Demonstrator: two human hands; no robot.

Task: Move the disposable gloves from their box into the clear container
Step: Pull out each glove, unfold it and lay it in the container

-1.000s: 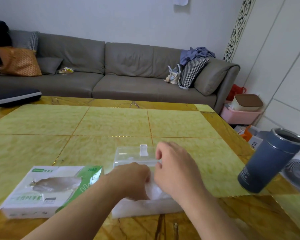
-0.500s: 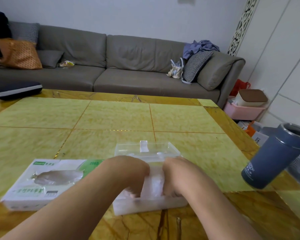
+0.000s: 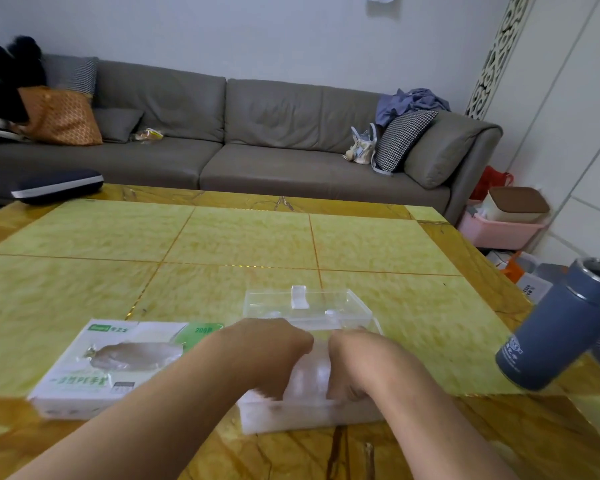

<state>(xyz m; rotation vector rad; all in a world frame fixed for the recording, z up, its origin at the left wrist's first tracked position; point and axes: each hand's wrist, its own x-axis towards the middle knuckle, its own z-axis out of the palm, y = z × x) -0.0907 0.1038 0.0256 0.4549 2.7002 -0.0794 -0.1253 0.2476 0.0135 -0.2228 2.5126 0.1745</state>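
Note:
The clear container (image 3: 309,415) sits near the table's front edge, its clear lid (image 3: 340,306) just behind it. A whitish stack of disposable gloves (image 3: 309,372) is down inside the container. My left hand (image 3: 267,358) grips the stack's left side and my right hand (image 3: 364,365) grips its right side. The fingers of both hands curl down into the container, with their tips hidden. The white and green glove box (image 3: 84,379) lies to the left, and a glove (image 3: 132,355) shows through its top opening.
A blue-grey flask (image 3: 561,327) stands at the table's right edge, close to my right arm. The yellow-green tiled table (image 3: 222,244) stretches back toward a grey sofa (image 3: 257,147). Pink and white bins (image 3: 499,223) sit on the floor at the right.
Both hands moved down from above the container into it, carrying the glove stack with them. The camera view shifted slightly.

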